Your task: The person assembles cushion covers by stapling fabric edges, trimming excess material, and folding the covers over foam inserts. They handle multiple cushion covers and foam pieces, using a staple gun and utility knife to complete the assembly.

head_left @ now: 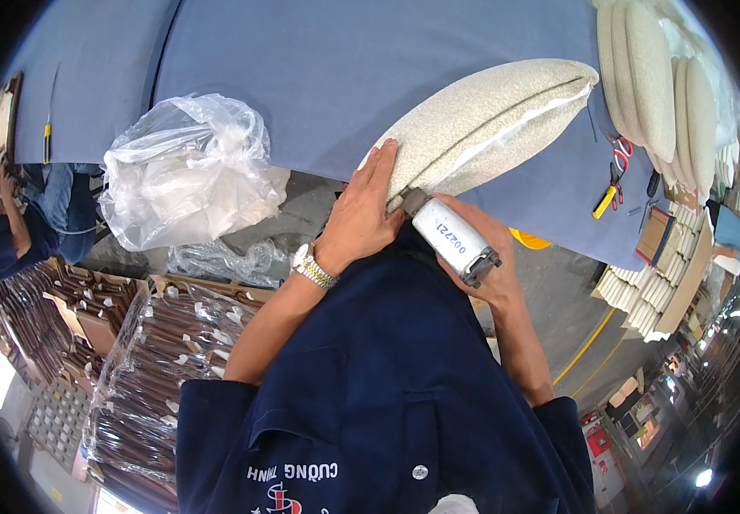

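A beige fabric cushion (481,111) with a dark seam and a strip of white lining lies tilted on the blue-covered table (344,77). My left hand (365,210) grips its near end, the fingers laid together over the fabric. A wristwatch (311,265) sits on that wrist. My right hand (494,244) is closed round a grey staple gun (449,236), largely behind the tool's body. The gun's dark nose meets the cushion's near end beside my left hand; the exact contact point is hidden.
Crumpled clear plastic (190,171) hangs over the table edge at left. Red-handled pliers (618,154) and yellow-handled cutters (605,199) lie at right, near stacked beige cushions (640,77). A yellow knife (47,141) lies far left, near another person (23,214). Wrapped brown frames (164,377) stand at lower left.
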### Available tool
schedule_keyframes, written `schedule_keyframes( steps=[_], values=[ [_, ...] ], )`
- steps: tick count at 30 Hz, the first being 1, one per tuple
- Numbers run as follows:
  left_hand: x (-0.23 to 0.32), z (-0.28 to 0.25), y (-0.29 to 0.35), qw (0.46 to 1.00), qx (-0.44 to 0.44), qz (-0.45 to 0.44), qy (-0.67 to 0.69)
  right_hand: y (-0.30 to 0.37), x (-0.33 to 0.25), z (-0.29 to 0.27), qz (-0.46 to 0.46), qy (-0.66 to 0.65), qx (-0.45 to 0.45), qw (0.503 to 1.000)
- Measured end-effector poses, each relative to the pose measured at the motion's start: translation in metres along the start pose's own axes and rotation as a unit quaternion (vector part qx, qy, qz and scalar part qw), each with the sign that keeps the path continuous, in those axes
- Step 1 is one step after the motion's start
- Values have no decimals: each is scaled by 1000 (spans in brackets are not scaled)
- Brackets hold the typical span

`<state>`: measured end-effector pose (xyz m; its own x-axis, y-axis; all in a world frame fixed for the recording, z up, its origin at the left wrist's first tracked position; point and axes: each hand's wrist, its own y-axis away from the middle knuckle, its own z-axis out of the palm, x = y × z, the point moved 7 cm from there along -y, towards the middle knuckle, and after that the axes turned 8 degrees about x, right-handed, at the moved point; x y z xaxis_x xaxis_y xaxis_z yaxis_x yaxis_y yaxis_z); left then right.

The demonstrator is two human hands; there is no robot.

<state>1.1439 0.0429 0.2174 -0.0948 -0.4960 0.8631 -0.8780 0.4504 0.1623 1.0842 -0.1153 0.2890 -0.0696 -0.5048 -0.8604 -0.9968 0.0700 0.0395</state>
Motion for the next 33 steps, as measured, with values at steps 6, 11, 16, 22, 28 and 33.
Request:
schedule_keyframes(
  steps=[6, 11, 16, 22, 28, 33],
  values=[
    [0, 4, 5, 999, 32, 8, -14, 1, 10, 7, 4, -12, -24, 1000],
    [-5, 0, 2, 999, 49, 1, -18, -2, 4, 18, 75, -36, -17, 996],
    [-8, -14, -5, 997, 64, 47, 14, -13, -13, 13, -23, -25, 16, 999],
    [3, -12, -8, 996, 59, 26, -55, 25, 28, -48, -5, -22, 74, 997],
    [46, 1, -41, 980, 45, 5, -194, 39, 169, -160, 205, 238, 169, 934],
    [95, 37, -124, 958, 45, -5, -282, 34, 306, -208, 181, 280, 272, 903]
  ],
)
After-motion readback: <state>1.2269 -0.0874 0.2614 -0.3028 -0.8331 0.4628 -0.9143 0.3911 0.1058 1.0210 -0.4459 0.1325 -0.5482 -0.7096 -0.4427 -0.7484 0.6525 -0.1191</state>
